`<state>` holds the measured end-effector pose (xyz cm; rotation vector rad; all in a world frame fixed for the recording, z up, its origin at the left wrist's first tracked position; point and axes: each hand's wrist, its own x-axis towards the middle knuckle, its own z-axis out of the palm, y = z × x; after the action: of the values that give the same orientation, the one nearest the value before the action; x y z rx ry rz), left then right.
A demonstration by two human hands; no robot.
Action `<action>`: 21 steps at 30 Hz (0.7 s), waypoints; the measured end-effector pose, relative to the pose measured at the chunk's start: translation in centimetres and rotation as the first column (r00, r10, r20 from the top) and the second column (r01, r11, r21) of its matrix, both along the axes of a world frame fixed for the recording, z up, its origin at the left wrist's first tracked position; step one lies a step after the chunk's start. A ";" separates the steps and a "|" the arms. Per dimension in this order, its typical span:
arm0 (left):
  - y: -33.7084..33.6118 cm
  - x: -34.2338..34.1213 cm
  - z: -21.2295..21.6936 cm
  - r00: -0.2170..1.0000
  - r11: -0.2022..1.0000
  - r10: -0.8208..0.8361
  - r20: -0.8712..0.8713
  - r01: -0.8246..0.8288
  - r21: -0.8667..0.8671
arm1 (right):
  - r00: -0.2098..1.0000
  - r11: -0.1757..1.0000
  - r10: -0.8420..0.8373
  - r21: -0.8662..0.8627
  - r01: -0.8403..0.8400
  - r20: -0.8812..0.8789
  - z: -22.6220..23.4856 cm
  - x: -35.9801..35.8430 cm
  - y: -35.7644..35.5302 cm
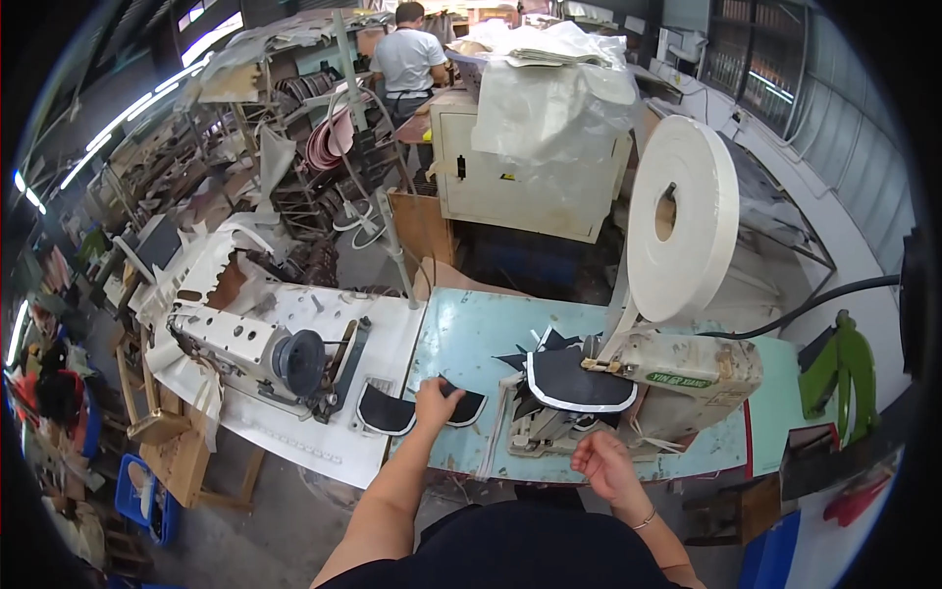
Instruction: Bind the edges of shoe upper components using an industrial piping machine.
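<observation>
My left hand (434, 404) is closed on a black curved piece with white edging (468, 406), low over the blue-green tabletop. A similar dark white-edged piece (386, 410) lies to its left, by the sewing machine. My right hand (605, 466) hovers at the table's front edge with its fingers curled, and nothing shows in them. Just above it stands a pale edge-taping machine (692, 368). Another black panel with a white rim (579, 381) rests at the machine's working end, with several dark pointed pieces (545, 344) behind it.
A large white tape roll (684, 221) hangs over the taping machine. The sewing machine (260, 353) occupies the left table. Behind stands a cream cabinet (525, 177) under plastic sheeting. A person in a white shirt (407, 61) is farther back. A green curved frame (842, 378) stands right.
</observation>
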<state>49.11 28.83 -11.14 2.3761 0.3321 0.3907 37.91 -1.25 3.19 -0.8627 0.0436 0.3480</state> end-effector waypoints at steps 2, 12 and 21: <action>0.2 -0.4 -1.1 0.982 0.983 -0.158 -0.099 0.167 0.080 | 0.996 0.992 0.032 -0.121 -0.043 -0.089 0.2 -0.4 0.7; -3.1 -7.8 11.4 0.761 0.947 -0.085 0.643 0.262 -0.185 | 0.946 0.705 0.244 -0.708 -0.024 0.212 1.8 -1.6 3.2; -7.9 -9.6 22.9 0.769 0.210 -0.314 0.556 0.628 -0.749 | 0.877 0.871 0.210 -0.490 0.032 0.432 9.4 -1.1 3.0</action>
<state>39.47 20.91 11.79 1.1194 -0.3212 0.1462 36.86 1.78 12.60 -1.4399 -0.3870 0.2047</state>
